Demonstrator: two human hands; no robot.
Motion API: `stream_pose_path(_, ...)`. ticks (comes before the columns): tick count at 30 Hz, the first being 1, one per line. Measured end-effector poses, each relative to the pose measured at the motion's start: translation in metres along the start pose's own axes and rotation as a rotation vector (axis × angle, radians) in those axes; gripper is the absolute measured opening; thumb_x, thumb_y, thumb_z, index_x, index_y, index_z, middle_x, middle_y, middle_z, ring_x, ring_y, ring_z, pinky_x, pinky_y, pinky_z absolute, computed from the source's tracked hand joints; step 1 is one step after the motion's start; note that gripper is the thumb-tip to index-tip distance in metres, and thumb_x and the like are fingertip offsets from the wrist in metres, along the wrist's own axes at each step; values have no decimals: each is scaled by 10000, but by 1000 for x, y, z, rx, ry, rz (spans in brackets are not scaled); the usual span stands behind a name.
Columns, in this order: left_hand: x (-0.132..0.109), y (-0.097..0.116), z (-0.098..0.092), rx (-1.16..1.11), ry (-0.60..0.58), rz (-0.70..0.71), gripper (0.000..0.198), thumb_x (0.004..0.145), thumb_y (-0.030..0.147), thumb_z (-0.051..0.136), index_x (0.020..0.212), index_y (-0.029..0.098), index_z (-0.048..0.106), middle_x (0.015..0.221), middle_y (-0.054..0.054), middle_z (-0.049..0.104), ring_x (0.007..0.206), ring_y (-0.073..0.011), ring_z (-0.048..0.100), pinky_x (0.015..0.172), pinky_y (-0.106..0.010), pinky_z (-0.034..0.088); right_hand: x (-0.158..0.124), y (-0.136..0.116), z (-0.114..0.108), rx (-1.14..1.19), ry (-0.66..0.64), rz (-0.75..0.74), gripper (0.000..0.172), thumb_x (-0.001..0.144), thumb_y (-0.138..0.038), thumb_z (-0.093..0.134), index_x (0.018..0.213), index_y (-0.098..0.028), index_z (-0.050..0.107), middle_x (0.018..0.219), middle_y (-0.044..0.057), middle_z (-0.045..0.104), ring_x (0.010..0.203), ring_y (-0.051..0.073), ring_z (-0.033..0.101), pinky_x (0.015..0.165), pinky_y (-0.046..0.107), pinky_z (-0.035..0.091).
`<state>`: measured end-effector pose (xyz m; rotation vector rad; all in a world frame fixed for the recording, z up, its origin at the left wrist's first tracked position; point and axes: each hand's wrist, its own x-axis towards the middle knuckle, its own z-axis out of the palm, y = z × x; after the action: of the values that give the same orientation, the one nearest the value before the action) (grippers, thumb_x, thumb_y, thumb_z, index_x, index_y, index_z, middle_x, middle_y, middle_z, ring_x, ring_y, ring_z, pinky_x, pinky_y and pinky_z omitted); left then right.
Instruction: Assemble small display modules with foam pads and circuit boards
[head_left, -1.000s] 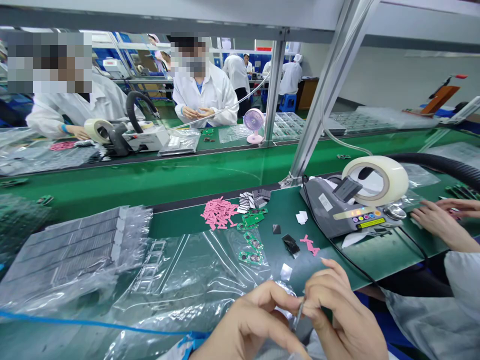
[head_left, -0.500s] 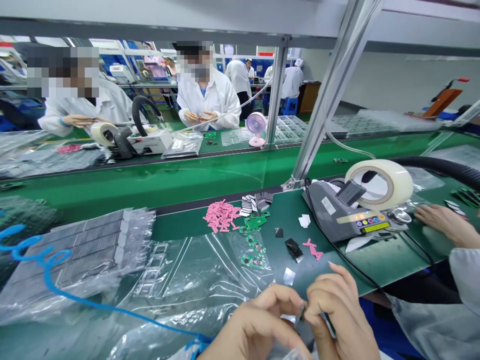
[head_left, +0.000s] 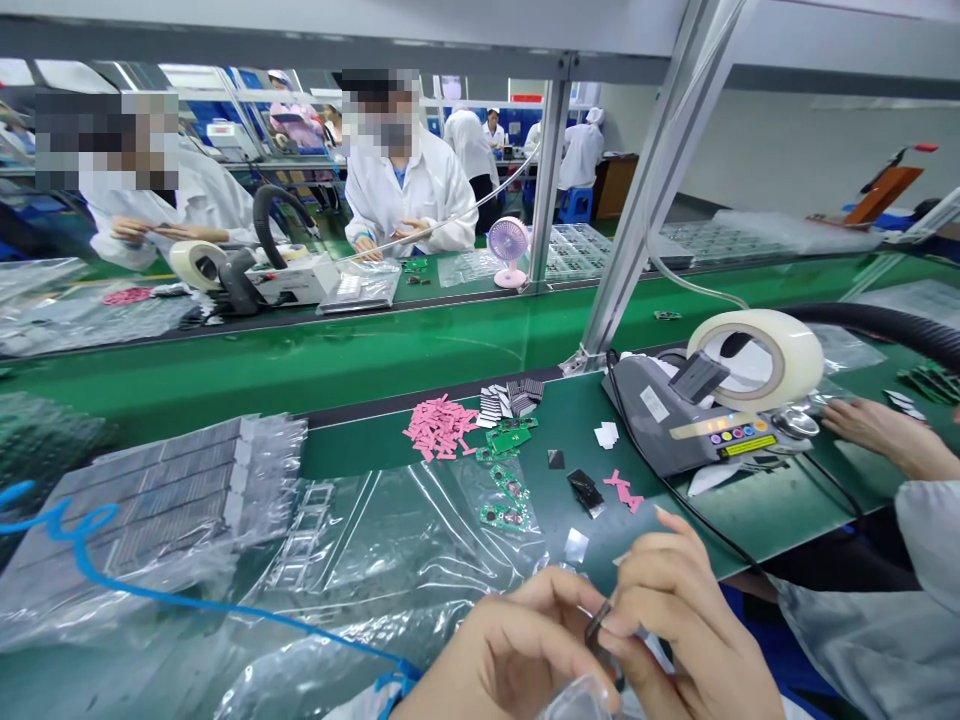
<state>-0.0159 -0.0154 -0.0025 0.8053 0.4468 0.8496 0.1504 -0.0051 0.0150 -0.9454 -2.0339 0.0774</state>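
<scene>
Close to me at the bottom, my left hand [head_left: 504, 640] and my right hand [head_left: 679, 610] meet fingertip to fingertip. Between them is a small dark thin part [head_left: 596, 622], mostly covered by fingers, so its kind is unclear. Both hands pinch it. A clear plastic piece [head_left: 577, 700] shows under my left fingers. A blue strap [head_left: 401, 680] circles my left wrist. Just beyond the hands lie a pale square film [head_left: 576, 545], black pieces [head_left: 585, 492] and a few pink strips [head_left: 622, 492].
Plastic sheeting [head_left: 375, 560] covers the bench, with green circuit boards [head_left: 504, 515] on it. Behind are pink strips [head_left: 439, 428]. A tape dispenser [head_left: 660, 415] stands right, near a co-worker's hand [head_left: 877, 430]. A blue coiled cord [head_left: 225, 607] crosses the left. A metal post [head_left: 645, 180] rises ahead.
The dark part has turned between my fingers and shows more of its edge. My right hand has shifted slightly. Across the bench, a co-worker's hand has lowered toward the table.
</scene>
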Motion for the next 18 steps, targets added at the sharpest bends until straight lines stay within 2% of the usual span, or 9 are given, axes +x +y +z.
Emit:
stream_pose_path(3,-4,3,5,-9,-8,-27,180,643,384,771,796,290,776,916,-47,523,900,-184,536,846,-333,394,4,0,-4,-18,-69,-50,240,890,-168,468,666,-233,524,614,-51,584,632,125,551,1019,329,247)
stream_pose_path(7,-6,6,8,-58,5,-52,172,639,327,785,807,292,771,894,-32,520,878,-159,521,839,-307,381,9,1,-8,-16,-129,-84,257,854,-105,452,634,-224,511,606,-58,581,644,114,549,1071,311,190)
stream_pose_path(11,-2,6,7,-40,-21,-118,147,594,319,815,731,278,779,875,-25,516,823,-136,510,821,-289,380,6,1,-10,2,-141,-91,256,868,-118,452,641,-224,508,607,-59,579,648,113,551,1086,334,181)
stream_pose_path(18,-6,6,8,19,35,-136,214,565,394,816,731,263,780,831,-32,537,794,-151,500,777,-293,384,3,0,-10,-11,-103,-84,265,885,-139,458,639,-228,497,603,-63,586,645,111,559,1099,340,182)
